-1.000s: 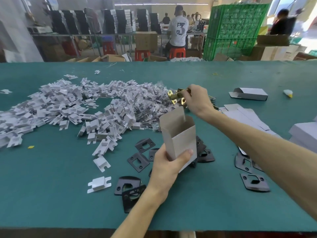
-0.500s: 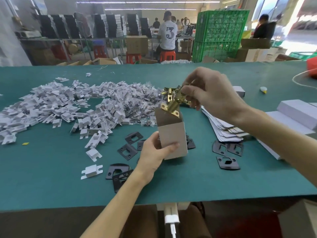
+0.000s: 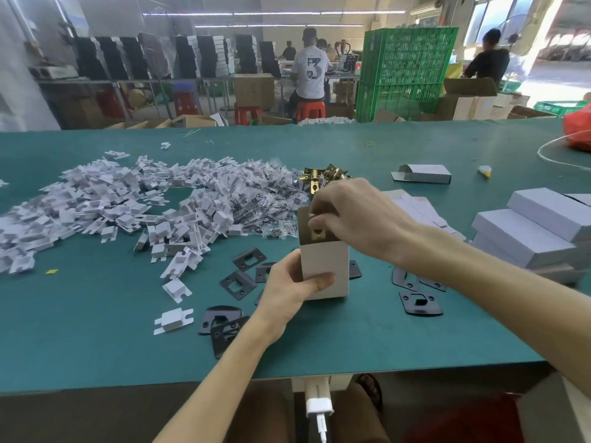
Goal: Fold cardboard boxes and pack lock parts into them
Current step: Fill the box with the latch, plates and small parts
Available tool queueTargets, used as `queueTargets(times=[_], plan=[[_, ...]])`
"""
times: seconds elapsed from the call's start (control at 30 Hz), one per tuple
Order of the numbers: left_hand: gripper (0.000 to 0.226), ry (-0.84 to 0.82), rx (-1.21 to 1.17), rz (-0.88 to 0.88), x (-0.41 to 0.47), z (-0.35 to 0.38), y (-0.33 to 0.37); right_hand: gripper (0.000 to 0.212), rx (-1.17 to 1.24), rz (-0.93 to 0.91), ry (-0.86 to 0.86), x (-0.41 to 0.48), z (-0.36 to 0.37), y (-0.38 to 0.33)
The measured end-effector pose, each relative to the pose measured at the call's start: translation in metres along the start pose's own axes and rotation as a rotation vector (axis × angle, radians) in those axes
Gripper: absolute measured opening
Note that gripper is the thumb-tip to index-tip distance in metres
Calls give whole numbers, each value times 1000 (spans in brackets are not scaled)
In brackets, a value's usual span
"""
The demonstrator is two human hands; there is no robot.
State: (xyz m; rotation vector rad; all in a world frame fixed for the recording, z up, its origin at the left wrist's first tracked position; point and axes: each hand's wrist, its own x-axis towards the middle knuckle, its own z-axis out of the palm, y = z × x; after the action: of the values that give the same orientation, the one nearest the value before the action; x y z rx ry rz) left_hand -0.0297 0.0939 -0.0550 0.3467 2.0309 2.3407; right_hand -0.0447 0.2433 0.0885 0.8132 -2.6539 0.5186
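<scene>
Far beyond the fingers (image 3: 319,203), the hall is lit by ceiling strip lights (image 3: 271,13); green crates (image 3: 406,71) are stacked beyond and to their right, red stools (image 3: 311,109) straight behind, windows (image 3: 499,11) farther right.

A "3", apparently, on a worker's shirt (image 3: 309,70)

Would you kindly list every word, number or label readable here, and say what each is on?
"3": large dark numeral on the back of the white T-shirt of a seated person in the background.
Dark marks in the small clear bags: too blurred to read.
The cardboard box shows no print.
</scene>
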Motion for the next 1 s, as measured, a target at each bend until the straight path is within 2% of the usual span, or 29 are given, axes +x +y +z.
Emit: queueTargets(times=[0.13,0.3,0.5,0.63,0.83,1.0], plan=[[38,15,14,-13,1,-1,-2,20,-195,-19,-93,3,12,-1],[35,32,36,-30,3,-2,-5,30,-288,-11,-222,3,19,0],[33,32,55,-60,4,-3,-6,39,-238,20,-303,4,23,0],[32,56,78,-75,4,-3,-6,33,-236,23,-230,3,23,-2],[34,158,22,-100,6,-3,-8,18,-251,-66,61,13,28,-20],[34,228,-81,-125,7,-4,-9,29,-99,7,140,40,31,-29]])
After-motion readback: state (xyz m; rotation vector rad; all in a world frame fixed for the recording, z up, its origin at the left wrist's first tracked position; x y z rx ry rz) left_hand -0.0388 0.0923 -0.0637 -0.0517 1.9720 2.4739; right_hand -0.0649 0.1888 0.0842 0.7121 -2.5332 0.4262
